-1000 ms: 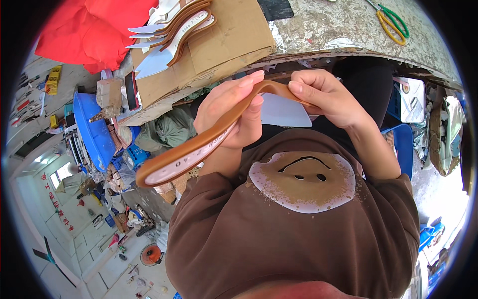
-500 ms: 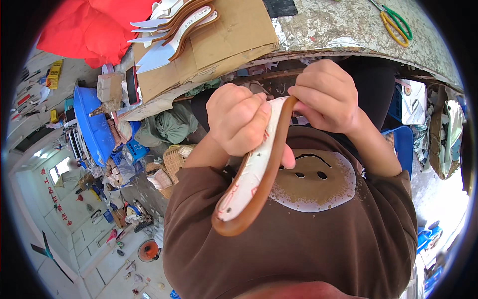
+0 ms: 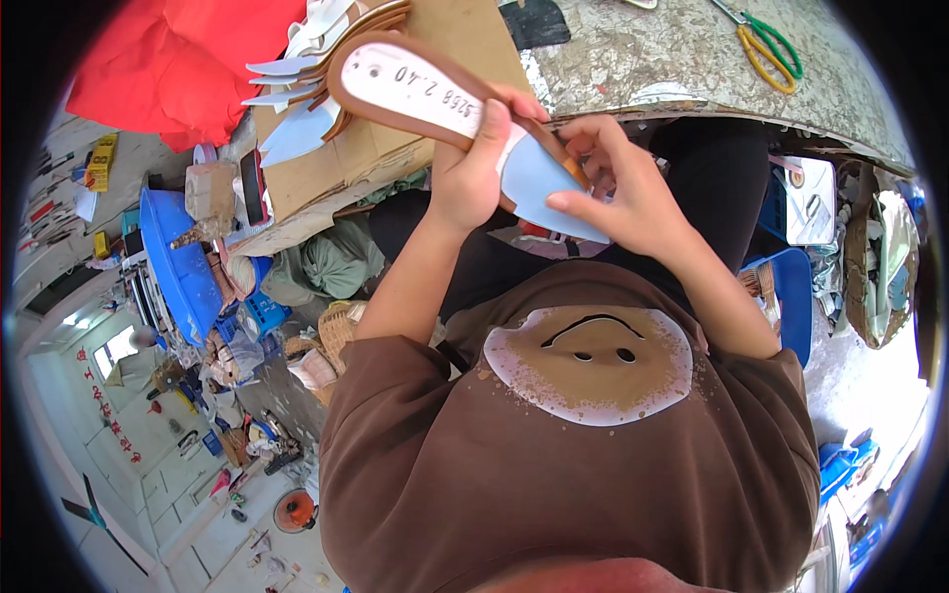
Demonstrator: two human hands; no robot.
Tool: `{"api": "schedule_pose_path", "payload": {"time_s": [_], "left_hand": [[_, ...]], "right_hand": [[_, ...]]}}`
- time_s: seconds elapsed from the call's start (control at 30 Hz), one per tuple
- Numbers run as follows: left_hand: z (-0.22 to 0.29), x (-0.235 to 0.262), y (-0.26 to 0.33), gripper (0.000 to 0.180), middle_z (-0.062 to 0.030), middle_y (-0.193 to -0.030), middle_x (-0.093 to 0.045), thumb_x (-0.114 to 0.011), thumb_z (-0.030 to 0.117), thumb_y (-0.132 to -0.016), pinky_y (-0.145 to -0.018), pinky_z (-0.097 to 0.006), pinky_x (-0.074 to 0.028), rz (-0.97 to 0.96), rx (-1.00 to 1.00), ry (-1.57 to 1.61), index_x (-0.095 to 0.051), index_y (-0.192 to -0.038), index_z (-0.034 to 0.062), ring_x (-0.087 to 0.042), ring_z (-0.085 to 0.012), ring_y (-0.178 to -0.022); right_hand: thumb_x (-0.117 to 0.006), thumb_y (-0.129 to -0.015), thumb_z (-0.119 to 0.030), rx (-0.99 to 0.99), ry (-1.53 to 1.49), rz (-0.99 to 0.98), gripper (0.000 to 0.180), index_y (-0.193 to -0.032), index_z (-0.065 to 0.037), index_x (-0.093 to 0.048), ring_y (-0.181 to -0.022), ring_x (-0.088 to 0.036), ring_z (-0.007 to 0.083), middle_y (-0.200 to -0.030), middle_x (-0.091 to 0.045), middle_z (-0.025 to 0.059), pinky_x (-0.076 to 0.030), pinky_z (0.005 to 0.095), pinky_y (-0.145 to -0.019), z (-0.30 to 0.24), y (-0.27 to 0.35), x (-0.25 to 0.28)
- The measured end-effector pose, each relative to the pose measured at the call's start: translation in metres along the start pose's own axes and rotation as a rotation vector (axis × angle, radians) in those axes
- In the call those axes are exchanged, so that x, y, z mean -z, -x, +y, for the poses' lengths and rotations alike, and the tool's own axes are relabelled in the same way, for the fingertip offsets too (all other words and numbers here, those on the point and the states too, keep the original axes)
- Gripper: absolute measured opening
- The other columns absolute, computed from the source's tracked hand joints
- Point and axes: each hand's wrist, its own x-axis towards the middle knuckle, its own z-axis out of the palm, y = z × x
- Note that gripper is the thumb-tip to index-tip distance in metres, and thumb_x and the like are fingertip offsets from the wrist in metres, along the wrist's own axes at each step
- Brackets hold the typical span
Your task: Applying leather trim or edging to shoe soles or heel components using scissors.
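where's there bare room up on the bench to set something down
Mostly bare: the worn tabletop between the dark pad and the scissors. Smaller: the cardboard just right of the stacked soles, though the held sole hides part. Crowded: the left end, where stacked soles and red cloth bunch together.

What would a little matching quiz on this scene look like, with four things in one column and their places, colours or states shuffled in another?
Things:
1. Insole
2. Scissors
3. Sheet
4. Shirt

Descriptions:
A. Brown, worn
B. Crumpled and red, at the upper left
C. Gripped in the left hand
D. Green-and-yellow-handled, at the upper right

Right pairs: 1-C, 2-D, 3-B, 4-A.
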Motion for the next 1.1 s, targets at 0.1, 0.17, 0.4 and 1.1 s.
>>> {"api": "schedule_pose_path", "payload": {"time_s": [0.1,0.17,0.4,1.1], "left_hand": [[-0.004,-0.007,-0.003,0.028,-0.0139,-0.100,-0.061,-0.038,0.028,-0.105,-0.084,-0.032,-0.048,0.011,0.048,0.106,-0.050,-0.104,0.0020,-0.058,-0.0174,-0.090],[-0.008,-0.003,-0.002,0.034,-0.0138,-0.097,-0.060,-0.038,0.035,-0.105,-0.082,-0.033,-0.048,-0.065,0.166,0.187,-0.048,-0.102,0.0030,-0.058,-0.0186,-0.088],[0.005,0.003,-0.001,0.038,-0.0122,-0.089,-0.063,-0.041,0.040,-0.102,-0.075,-0.031,-0.050,-0.239,0.427,0.098,-0.050,-0.106,0.0034,-0.061,-0.0184,-0.082],[-0.006,0.021,-0.002,0.036,-0.0158,-0.103,-0.051,-0.055,0.035,-0.095,-0.079,-0.036,-0.043,0.330,-0.727,-1.032,-0.057,-0.108,0.0016,-0.051,-0.0282,-0.090]], "right_hand": [[-0.072,-0.084,-0.025,-0.074,0.192,-0.039,0.029,-0.098,-0.004,-0.058,-0.068,-0.061,0.0198,-0.090,-0.063,0.0096,-0.050,0.0310,-0.062,0.007,0.001,0.013],[-0.069,-0.084,-0.018,0.309,0.334,-0.027,0.018,-0.091,-0.005,-0.058,-0.072,-0.062,0.0250,-0.085,-0.061,0.0091,-0.049,0.0343,-0.060,0.025,-0.002,0.023],[-0.067,-0.082,-0.017,0.241,0.740,0.100,0.013,-0.091,-0.010,-0.061,-0.083,-0.062,0.0336,-0.087,-0.062,0.0106,-0.051,0.0427,-0.073,0.035,-0.028,0.115],[-0.069,-0.082,-0.003,-0.146,0.106,0.186,0.060,-0.133,-0.010,-0.039,-0.091,-0.065,0.0210,-0.097,-0.066,0.0138,-0.052,0.0349,-0.077,0.016,0.019,0.084]]}}
